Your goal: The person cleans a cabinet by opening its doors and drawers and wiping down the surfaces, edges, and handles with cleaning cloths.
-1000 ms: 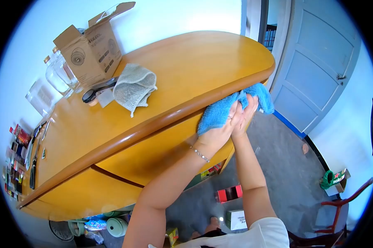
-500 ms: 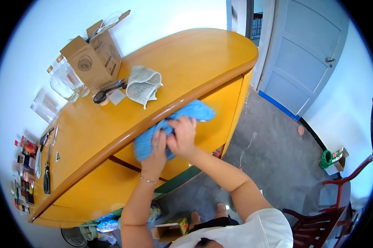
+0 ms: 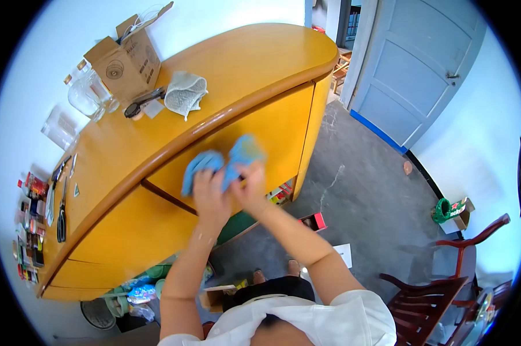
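Observation:
A blue cloth (image 3: pixel 246 151) is bunched in front of the yellow cabinet front (image 3: pixel 283 130), just below the rounded brown edge of its top. My left hand (image 3: pixel 209 193) has its fingers closed on the left part of the cloth, which bulges above the knuckles. Close beside it, my right hand (image 3: pixel 250 181) grips the other part, blurred by motion. On the cabinet top above them lies a folded grey mesh cloth (image 3: pixel 185 92).
Scissors (image 3: pixel 148 101), an open cardboard box (image 3: pixel 125 66) and glass bottles (image 3: pixel 87 95) stand by the wall. Small jars (image 3: pixel 32 222) line the far left. A red-brown chair (image 3: pixel 427 300) is at lower right, with a red box (image 3: pixel 313 222) on the floor near the cabinet.
Both hands have moved down with the cloth, from the top's edge to the cabinet front. The cloth is more bunched, and the view has shifted, showing more floor.

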Motion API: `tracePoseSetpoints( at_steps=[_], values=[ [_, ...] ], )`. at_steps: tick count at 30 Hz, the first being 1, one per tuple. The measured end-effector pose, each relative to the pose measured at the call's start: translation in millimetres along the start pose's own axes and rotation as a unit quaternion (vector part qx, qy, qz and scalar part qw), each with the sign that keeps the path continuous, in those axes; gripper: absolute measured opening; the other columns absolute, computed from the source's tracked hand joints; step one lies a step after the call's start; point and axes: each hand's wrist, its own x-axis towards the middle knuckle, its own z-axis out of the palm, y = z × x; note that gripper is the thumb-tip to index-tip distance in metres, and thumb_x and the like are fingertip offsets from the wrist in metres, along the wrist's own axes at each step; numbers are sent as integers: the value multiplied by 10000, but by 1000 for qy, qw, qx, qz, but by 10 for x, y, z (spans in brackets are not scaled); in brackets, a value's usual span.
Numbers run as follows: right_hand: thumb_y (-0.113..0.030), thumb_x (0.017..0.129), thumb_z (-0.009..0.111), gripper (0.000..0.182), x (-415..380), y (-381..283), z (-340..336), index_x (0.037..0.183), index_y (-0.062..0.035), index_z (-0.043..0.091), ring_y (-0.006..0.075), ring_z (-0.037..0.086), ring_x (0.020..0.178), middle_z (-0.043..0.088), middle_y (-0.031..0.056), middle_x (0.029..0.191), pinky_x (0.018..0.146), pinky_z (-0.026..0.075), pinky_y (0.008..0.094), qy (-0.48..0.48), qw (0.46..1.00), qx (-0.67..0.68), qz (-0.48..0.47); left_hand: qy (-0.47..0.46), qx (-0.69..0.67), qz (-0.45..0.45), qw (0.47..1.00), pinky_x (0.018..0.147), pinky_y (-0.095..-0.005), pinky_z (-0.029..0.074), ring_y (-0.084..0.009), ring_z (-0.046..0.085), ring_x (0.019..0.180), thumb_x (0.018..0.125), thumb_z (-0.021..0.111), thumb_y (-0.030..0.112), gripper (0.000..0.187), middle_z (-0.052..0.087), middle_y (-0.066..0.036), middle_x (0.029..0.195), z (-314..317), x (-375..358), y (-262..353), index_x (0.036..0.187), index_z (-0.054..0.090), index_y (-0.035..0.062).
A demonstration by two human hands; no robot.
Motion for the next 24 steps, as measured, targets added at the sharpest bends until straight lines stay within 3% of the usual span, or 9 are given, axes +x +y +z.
tracePoseSetpoints(
  at_steps=[4, 7, 10, 12, 15, 19, 24],
  values=[
    [-80, 697, 541, 322, 666, 678, -531, 1011, -18, 502, 386, 454, 918, 497, 220, 974, 823, 353, 450, 96, 984, -146, -27, -60, -22, 71, 995, 871, -389, 392, -338, 461, 1038, 731, 550, 96, 343, 493, -167, 1107, 716, 901, 297, 1056, 491, 7],
    [-80, 720, 517, 296, 1108, 1264, -902, 1009, -18, 491, 390, 440, 949, 483, 217, 987, 858, 335, 441, 55, 979, -192, -42, -118, 1, 82, 990, 859, -334, 433, -259, 456, 1098, 733, 561, 105, 426, 491, -129, 1156, 1266, 1204, 484, 1134, 444, 19],
    [-100, 725, 519, 277, 1365, 1530, -1098, 996, -44, 499, 352, 451, 953, 501, 178, 971, 858, 334, 405, -35, 983, -177, -32, -118, 63, 84, 987, 763, -290, 487, -207, 467, 1093, 757, 488, 75, 417, 462, -81, 1201, 1514, 1244, 491, 1169, 424, 47],
    [-111, 731, 528, 258, 1407, 1488, -1050, 980, -50, 500, 336, 455, 963, 507, 164, 956, 887, 306, 408, -51, 979, -193, -43, -116, 101, 82, 985, 709, -253, 499, -169, 482, 1072, 769, 430, 55, 410, 445, -51, 1217, 1453, 1179, 432, 1179, 419, 65],
    [-124, 735, 546, 240, 1258, 1292, -917, 962, -60, 501, 314, 461, 971, 510, 151, 944, 922, 259, 434, -55, 975, -210, -58, -90, 133, 67, 985, 618, -216, 504, -108, 503, 1014, 775, 445, 100, 393, 450, -2, 1209, 1230, 1014, 317, 1167, 428, 84],
    [-128, 720, 577, 240, 971, 869, -423, 941, -71, 503, 304, 469, 949, 508, 139, 924, 920, 241, 463, -60, 976, -201, -64, -67, 159, 31, 985, 725, -248, 487, -140, 538, 974, 758, 463, 94, 387, 501, -14, 1148, 746, 669, 21, 1145, 474, 107],
    [-119, 695, 592, 259, 604, 278, 224, 934, -73, 502, 306, 468, 904, 498, 123, 893, 885, 259, 467, -31, 985, -154, -72, -44, 195, 13, 980, 717, -253, 482, -149, 559, 917, 714, 553, 94, 385, 560, -3, 1051, 128, 247, -404, 1096, 511, 128]
  ],
)
